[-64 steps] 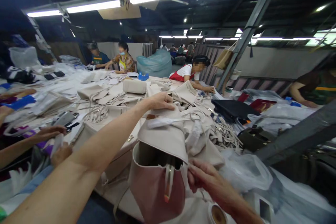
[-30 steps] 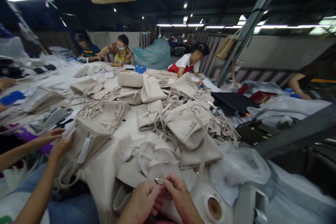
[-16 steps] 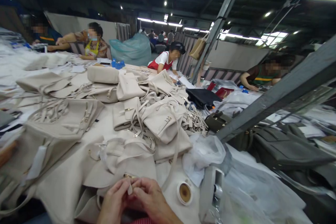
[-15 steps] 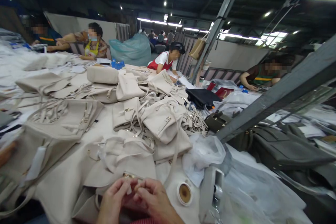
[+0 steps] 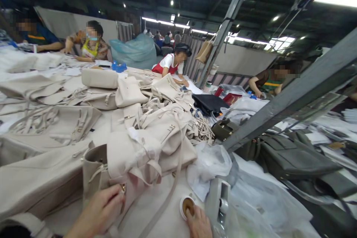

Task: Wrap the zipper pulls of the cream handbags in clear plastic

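Note:
My left hand (image 5: 102,210) is closed on the edge of a beige handbag (image 5: 118,163), beside a small gold-coloured metal fitting (image 5: 122,188). The bag lies tipped over, with its flap and straps folded towards the pile. Lower right, my right hand (image 5: 199,223) reaches a finger into a small white round pot (image 5: 182,208) of brown contents. Its other fingers are partly out of sight at the bottom of the picture. Just right of that hand stands a grey tape dispenser-like metal holder (image 5: 219,200).
Beige bags (image 5: 131,91) and loose straps (image 5: 199,128) are heaped ahead. Clear plastic sheeting (image 5: 259,197) and dark green bags (image 5: 301,154) lie to the right, beneath a slanting metal beam (image 5: 279,108). Several people work across the table, one in a red apron (image 5: 173,63).
Both hands were together at the bag's gold fitting. Now the right has moved right to the white pot, while the left stays on the bag. The bag has been turned and its flap raised.

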Available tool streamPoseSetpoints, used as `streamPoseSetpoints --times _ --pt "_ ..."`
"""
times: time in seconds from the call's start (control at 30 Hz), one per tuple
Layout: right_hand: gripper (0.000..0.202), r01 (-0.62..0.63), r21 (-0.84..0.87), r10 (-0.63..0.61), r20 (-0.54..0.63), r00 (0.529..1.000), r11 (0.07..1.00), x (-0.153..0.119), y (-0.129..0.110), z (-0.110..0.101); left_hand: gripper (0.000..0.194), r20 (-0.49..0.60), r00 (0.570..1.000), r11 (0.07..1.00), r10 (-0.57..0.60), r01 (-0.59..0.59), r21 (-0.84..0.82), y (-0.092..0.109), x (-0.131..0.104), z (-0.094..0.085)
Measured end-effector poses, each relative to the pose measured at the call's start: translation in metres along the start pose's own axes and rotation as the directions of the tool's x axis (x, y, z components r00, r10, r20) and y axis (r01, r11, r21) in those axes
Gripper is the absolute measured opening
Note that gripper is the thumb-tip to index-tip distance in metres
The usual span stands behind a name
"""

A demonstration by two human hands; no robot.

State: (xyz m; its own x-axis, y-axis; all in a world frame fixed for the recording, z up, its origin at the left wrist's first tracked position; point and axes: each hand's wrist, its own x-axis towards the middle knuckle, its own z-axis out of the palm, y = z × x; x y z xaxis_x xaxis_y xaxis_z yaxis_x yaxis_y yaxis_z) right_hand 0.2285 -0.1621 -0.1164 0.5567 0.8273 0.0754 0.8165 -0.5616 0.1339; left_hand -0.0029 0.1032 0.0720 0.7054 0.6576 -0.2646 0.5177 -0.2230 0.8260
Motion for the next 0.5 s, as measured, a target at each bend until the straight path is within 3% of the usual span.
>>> streamPoseSetpoints --times 0.1,0.17,0.23,0.3,0.33,0.37,0.43,0.5 --pt "0.026 0.013 0.071 -0.014 0.008 1.000 0.997 0.001 0.004 -0.001 0.040 -0.086 0.992 0.989 -0.097 0.087 -0.118 -0.029 0.010 -0.005" --pt "0.020 0.000 0.238 -0.008 0.033 0.999 0.971 0.003 0.010 -0.012 0.041 -0.129 0.980 0.976 -0.150 0.126 -0.177 -0.042 0.009 -0.004" --pt "0.012 -0.055 0.497 0.037 0.045 0.998 0.866 0.013 0.022 -0.032 0.041 -0.175 0.969 0.968 -0.175 0.136 -0.212 -0.049 0.006 -0.002" --pt "0.002 -0.099 0.730 0.115 0.027 0.993 0.676 0.039 0.041 -0.058 0.041 -0.198 0.964 0.964 -0.180 0.132 -0.230 -0.051 0.003 0.001" --pt "0.005 -0.096 0.799 0.154 0.004 0.988 0.593 0.057 0.054 -0.072 0.041 -0.201 0.962 0.962 -0.184 0.134 -0.237 -0.050 0.002 0.002" --pt "0.011 -0.073 0.815 0.157 -0.022 0.987 0.575 0.078 0.068 -0.083 0.042 -0.200 0.961 0.960 -0.189 0.138 -0.244 -0.049 0.002 0.003" --pt "0.020 -0.085 0.672 0.216 -0.114 0.970 0.736 0.124 0.099 -0.096 0.043 -0.211 0.955 0.953 -0.209 0.150 -0.263 -0.046 0.003 0.004" --pt "0.023 -0.123 0.599 0.231 -0.107 0.967 0.791 0.165 0.125 -0.093 0.044 -0.226 0.943 0.940 -0.242 0.171 -0.294 -0.042 0.003 0.003"
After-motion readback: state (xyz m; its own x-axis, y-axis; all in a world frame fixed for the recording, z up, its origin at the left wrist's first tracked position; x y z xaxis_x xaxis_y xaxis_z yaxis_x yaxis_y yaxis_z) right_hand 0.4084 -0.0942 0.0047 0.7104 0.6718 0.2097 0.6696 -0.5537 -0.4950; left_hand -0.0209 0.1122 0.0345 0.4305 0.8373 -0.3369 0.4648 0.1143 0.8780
